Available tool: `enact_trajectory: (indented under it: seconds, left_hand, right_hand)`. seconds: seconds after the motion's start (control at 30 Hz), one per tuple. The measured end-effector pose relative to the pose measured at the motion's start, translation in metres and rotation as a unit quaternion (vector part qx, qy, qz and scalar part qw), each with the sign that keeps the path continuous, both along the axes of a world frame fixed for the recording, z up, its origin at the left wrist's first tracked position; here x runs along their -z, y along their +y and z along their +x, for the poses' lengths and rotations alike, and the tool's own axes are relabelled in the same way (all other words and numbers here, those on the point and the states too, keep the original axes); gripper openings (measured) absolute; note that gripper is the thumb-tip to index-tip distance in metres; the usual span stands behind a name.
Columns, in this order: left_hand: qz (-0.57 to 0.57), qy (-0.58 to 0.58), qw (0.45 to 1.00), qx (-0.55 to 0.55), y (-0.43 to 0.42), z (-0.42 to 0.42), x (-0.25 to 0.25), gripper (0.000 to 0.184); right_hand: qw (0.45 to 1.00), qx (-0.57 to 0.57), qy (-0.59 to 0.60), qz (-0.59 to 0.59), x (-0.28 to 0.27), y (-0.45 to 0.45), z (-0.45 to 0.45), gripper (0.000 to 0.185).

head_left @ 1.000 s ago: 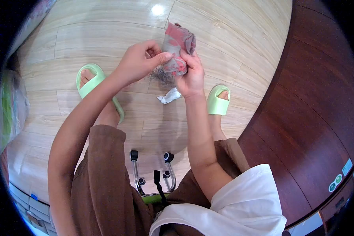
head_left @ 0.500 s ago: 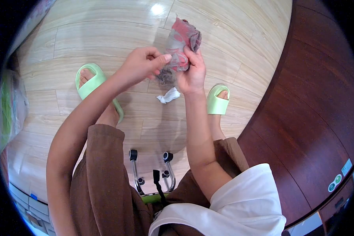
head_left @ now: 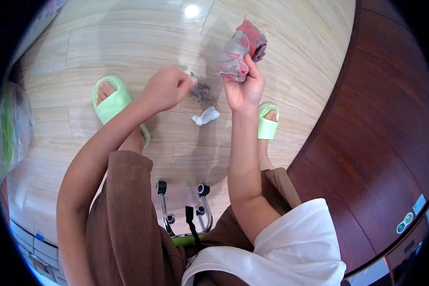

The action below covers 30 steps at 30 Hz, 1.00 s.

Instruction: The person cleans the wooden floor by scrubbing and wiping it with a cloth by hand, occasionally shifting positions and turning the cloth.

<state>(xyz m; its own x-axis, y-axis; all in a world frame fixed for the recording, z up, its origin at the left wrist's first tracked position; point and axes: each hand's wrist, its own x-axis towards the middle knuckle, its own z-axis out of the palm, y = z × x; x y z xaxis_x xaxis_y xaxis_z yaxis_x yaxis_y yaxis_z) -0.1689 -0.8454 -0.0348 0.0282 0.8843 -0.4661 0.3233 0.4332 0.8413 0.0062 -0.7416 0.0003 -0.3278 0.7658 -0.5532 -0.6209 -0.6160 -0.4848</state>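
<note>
Two surfaces fill our view: a pale planked floor and, at right, dark red-brown wood. Above the floor, our right hand grasps a pink-and-grey cloth, its long axis slanting away toward upper right. Our left hand pinches near grey fluff; we cannot tell whether it holds anything.

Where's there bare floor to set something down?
Free: floor beyond the left slipper and left hand; also between cloth, right slipper and dark wood panel. Crowded: around the gap from left to right hand, where dark fluff and a white scrap lie.
</note>
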Motion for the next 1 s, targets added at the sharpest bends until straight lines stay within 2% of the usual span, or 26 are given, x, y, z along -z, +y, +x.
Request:
enact_trajectory:
  seconds: [0.07,0.13,0.17,0.27,0.37,0.47,0.57,0.63,0.7,0.77,0.87,0.93,1.0]
  left_hand:
    - [-0.068,-0.031,0.995,-0.06,0.009,-0.003,-0.014,0.025]
    - [0.062,-0.12,0.976,-0.169,0.017,0.005,-0.015,0.026]
    - [0.126,-0.164,0.953,-0.222,0.02,0.006,-0.014,0.027]
    - [0.13,-0.203,0.953,-0.183,0.027,0.0,-0.012,0.029]
    - [0.044,-0.16,0.979,-0.12,0.023,-0.011,-0.015,0.023]
    - [-0.055,0.001,0.997,-0.054,0.012,-0.01,-0.009,0.017]
    - [0.219,0.083,0.972,-0.028,-0.011,0.0,0.016,0.017]
    - [0.315,0.101,0.941,-0.071,-0.014,0.012,0.022,0.019]
    - [0.283,0.102,0.953,-0.045,-0.012,0.011,0.018,0.021]
    - [0.12,0.089,0.988,0.05,-0.011,-0.003,0.005,0.022]
    - [-0.01,0.129,0.991,0.025,0.006,-0.013,-0.041,0.029]
    - [-0.001,-0.011,0.994,-0.113,0.007,-0.015,-0.039,0.032]
    - [0.006,-0.156,0.96,-0.231,0.006,-0.01,-0.03,0.034]
  right_hand:
    - [0.999,-0.016,0.03,-0.022,0.004,-0.001,0.002,0.031]
    - [0.995,-0.044,0.076,-0.047,0.005,-0.006,0.003,0.031]
    - [0.996,-0.039,0.056,-0.051,0.007,-0.009,0.002,0.031]
    - [0.997,-0.025,0.021,-0.063,0.005,-0.017,-0.009,0.031]
    - [0.994,-0.01,0.067,-0.085,0.009,-0.015,-0.003,0.031]
    - [0.997,0.02,0.016,-0.067,0.001,-0.003,0.001,0.031]
    - [1.0,-0.007,-0.005,0.019,0.023,0.009,0.027,0.032]
    - [0.991,-0.002,-0.111,0.071,0.0,0.007,0.009,0.035]
    - [0.974,-0.019,-0.189,0.122,-0.005,0.006,0.007,0.036]
    - [0.957,-0.023,-0.256,0.137,-0.004,0.001,0.003,0.037]
    - [0.932,-0.04,-0.327,0.151,-0.002,-0.007,-0.016,0.036]
    - [0.906,-0.072,-0.384,0.162,-0.004,-0.015,-0.032,0.036]
    - [0.861,-0.124,-0.439,0.225,-0.004,-0.027,-0.05,0.034]
